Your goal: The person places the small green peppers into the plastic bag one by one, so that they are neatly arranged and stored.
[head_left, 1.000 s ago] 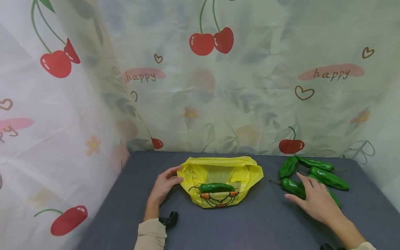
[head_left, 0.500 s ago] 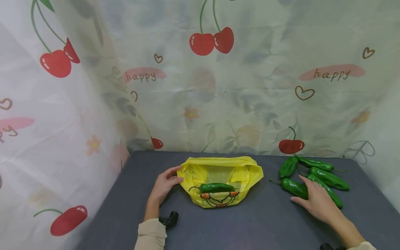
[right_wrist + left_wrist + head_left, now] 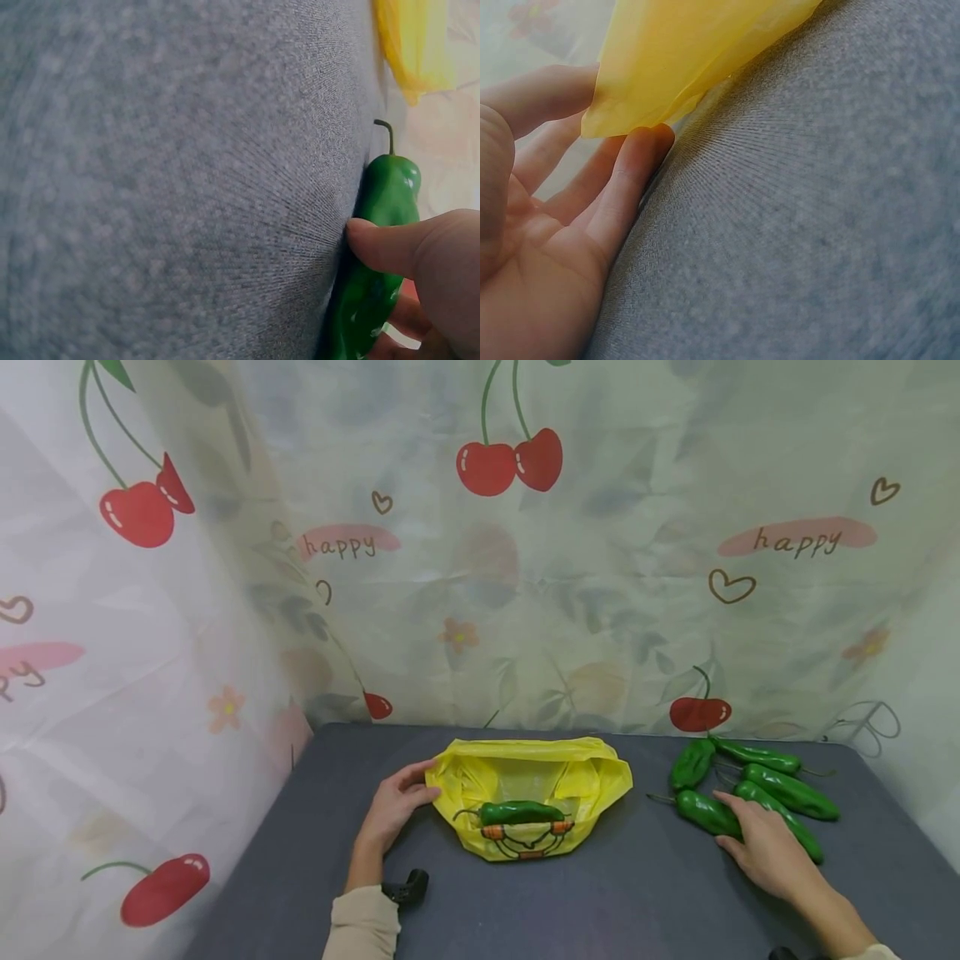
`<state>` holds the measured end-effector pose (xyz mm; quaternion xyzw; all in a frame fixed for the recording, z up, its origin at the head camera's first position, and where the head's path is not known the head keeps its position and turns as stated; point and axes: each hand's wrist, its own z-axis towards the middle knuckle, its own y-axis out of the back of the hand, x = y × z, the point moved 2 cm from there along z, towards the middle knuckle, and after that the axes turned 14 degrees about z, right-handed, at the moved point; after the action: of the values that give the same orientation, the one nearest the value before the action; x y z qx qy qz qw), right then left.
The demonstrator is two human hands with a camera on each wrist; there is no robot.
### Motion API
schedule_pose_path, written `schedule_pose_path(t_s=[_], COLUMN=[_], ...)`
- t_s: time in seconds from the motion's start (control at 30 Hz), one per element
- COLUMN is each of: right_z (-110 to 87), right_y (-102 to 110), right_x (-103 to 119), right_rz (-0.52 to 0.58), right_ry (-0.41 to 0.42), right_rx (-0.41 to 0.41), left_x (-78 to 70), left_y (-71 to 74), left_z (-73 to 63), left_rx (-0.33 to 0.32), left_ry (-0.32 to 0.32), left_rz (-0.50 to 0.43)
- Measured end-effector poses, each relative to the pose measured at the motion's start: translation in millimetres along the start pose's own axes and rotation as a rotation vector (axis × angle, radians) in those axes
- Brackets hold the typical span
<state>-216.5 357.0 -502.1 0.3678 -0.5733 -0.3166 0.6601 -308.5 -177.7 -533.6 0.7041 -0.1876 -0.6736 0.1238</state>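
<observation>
A yellow plastic bag [image 3: 525, 748] lies with its mouth spread on the table, a green pepper [image 3: 521, 812] resting inside by the front rim. At the bag's left edge my left hand [image 3: 392, 810] pinches the plastic; the left wrist view shows thumb and fingers on either side of a bag corner [image 3: 656, 75]. To the right, my right hand [image 3: 768, 852] grips the nearest green pepper [image 3: 703, 812] of a loose group. In the right wrist view the thumb [image 3: 379, 244] crosses this long pepper [image 3: 386, 191], its stem pointing away, with the other fingers partly hidden behind it.
Several more green peppers lie around the right hand, among them a wrinkled one [image 3: 692, 764] and a long one [image 3: 791, 791] near the table's back right. The dark grey table [image 3: 570, 910] ends at a patterned cloth curtain [image 3: 570, 577] behind and at the left.
My right hand has shifted slightly right, and its thumb and fingers have closed in on the nearest pepper. The left hand and the bag have stayed put.
</observation>
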Motion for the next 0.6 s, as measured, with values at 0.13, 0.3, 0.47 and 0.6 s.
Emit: schedule_pose_path(t_s=[0.13, 0.3, 0.47, 0.6], right_z=[-0.6, 0.9, 3.3, 5.3], right_y=[0.1, 2.2, 5.3, 9.1], right_x=[0.4, 1.5, 4.4, 8.6], right_rz=[0.008, 0.033, 0.058, 0.072], right_ry=[0.001, -0.01, -0.017, -0.006], right_rx=[0.003, 0.014, 0.024, 0.015], left_x=[0.9, 2.3, 2.1, 0.7], left_y=[-0.1, -0.6, -0.7, -0.4], left_z=[-0.1, 0.8, 1.3, 1.2], left_rx=[0.001, 0.0, -0.004, -0.002], left_ry=[-0.002, 0.004, 0.003, 0.001], left_rz=[-0.001, -0.003, -0.005, -0.005])
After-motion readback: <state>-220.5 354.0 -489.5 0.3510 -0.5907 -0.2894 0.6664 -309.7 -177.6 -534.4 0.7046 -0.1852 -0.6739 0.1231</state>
